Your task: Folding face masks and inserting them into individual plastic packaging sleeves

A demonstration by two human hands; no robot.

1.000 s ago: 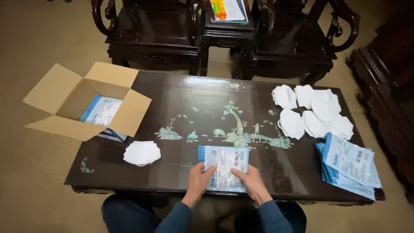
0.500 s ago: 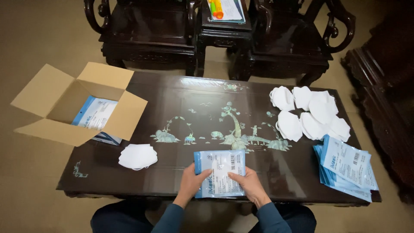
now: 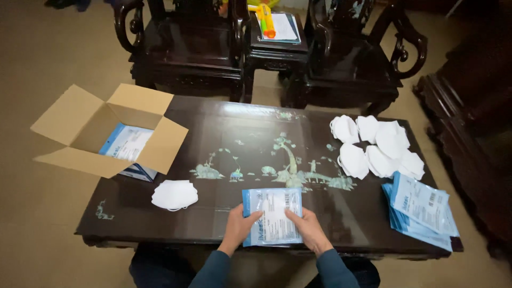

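A flat blue-and-white printed pouch lies at the near edge of the dark inlaid table. My left hand grips its left side with the thumb on top. My right hand rests on its right side, fingers spread over the lower half. A stack of white folded masks sits to the left of the pouch, apart from my hands. Several more white masks are heaped at the far right.
An open cardboard box with a blue-white pouch inside overhangs the table's left end. A pile of matching pouches lies at the right edge. Dark wooden chairs and a small stand are behind the table.
Both hands have stayed on the pouch at the near edge; it has hardly moved. The view has shifted slightly.
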